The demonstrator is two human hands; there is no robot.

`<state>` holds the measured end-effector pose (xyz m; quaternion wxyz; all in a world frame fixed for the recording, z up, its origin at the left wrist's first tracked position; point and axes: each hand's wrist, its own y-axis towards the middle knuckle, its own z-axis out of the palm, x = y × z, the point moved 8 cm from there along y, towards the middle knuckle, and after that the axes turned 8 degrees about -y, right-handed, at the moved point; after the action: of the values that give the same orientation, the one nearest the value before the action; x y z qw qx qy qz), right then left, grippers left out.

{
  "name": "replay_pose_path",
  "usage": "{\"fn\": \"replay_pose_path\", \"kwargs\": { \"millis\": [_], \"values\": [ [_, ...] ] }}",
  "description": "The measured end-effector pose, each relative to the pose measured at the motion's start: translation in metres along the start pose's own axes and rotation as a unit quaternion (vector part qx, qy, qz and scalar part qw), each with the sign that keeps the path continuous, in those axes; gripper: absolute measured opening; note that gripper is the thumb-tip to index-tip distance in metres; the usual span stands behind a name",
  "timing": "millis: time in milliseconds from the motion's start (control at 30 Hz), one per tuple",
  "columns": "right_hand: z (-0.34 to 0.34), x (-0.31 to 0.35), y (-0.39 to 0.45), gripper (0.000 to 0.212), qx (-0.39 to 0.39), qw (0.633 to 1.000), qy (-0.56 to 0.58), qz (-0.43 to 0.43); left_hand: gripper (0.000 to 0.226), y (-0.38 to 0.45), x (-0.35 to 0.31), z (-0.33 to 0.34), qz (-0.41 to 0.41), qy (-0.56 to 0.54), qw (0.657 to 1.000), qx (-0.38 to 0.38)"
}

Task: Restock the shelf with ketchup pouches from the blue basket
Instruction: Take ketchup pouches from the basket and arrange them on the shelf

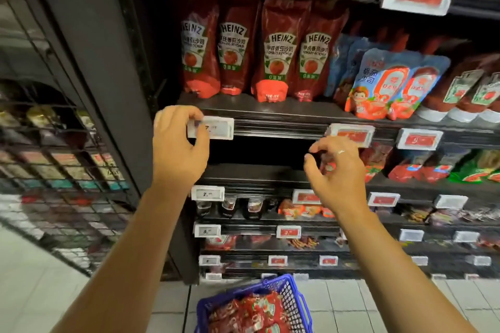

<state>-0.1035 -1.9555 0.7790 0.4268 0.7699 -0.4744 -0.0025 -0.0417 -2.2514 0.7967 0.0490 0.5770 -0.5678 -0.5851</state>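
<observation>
The blue basket (295, 303) sits on the floor at 6 o'clock in the view, below both forearms, and holds a loose pile of red ketchup pouches (249, 311). The shelf (270, 113) at 12 o'clock carries four upright Heinz pouches (276, 51); the bay beneath it, between the two hands, is dark and shows no stock at its left end. The left hand (178, 149) is raised at 9 o'clock of that bay, fingers loosely curled, fingertips at or just in front of the white price tag (213, 128); contact with the tag cannot be confirmed, and it holds no pouch. The right hand (335, 170) is raised at 3 o'clock of the bay, fingers half curled and apart, holding nothing; a ring shows on one finger. Handling judgement: the pouches are soft, flexible film packs, moderately heavy for their size, with a glossy and probably slippery skin. They will sag if taken by one corner. Grip each across the filled body or at the stiffer sealed top edge, avoid hard squeezing, and set it on its base so it stands upright.
</observation>
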Motion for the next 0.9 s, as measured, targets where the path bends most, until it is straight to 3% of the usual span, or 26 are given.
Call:
{"fn": "replay_pose_path", "kwargs": {
  "millis": [100, 200, 267, 400, 500, 600, 700, 767, 900],
  "values": [
    [0.013, -0.047, -0.047, 0.015, 0.11, 0.993, 0.019, 0.047, 0.014, -0.051, 0.005, -0.001, -0.015, 0.034, 0.999, -0.022],
    [0.031, -0.107, -0.111, 0.012, 0.246, 0.959, 0.026, 0.138, 0.015, -0.114, 0.029, 0.024, -0.116, 0.097, 0.985, 0.08],
    [0.048, -0.147, -0.165, 0.009, 0.341, 0.92, 0.015, 0.194, 0.013, -0.165, 0.049, 0.046, -0.218, 0.135, 0.95, 0.18],
    [0.073, -0.206, -0.275, 0.005, 0.486, 0.827, 0.008, 0.282, 0.006, -0.28, 0.066, 0.081, -0.378, 0.166, 0.842, 0.348],
    [0.077, -0.228, -0.336, 0.015, 0.527, 0.782, 0.012, 0.332, 0.012, -0.359, 0.067, 0.096, -0.444, 0.139, 0.794, 0.392],
    [0.076, -0.238, -0.382, 0.004, 0.551, 0.745, 0.006, 0.376, 0.014, -0.43, 0.069, 0.1, -0.519, 0.134, 0.734, 0.417],
    [0.084, -0.242, -0.422, 0.01, 0.563, 0.71, 0.011, 0.422, 0.01, -0.483, 0.078, 0.098, -0.555, 0.145, 0.716, 0.398],
    [0.094, -0.242, -0.448, 0.013, 0.568, 0.677, 0.026, 0.468, 0.02, -0.516, 0.087, 0.102, -0.541, 0.168, 0.696, 0.44],
    [0.129, -0.242, -0.502, 0.006, 0.562, 0.615, 0.086, 0.546, 0.025, -0.574, 0.122, 0.107, -0.565, 0.2, 0.666, 0.443]
  ]
}}
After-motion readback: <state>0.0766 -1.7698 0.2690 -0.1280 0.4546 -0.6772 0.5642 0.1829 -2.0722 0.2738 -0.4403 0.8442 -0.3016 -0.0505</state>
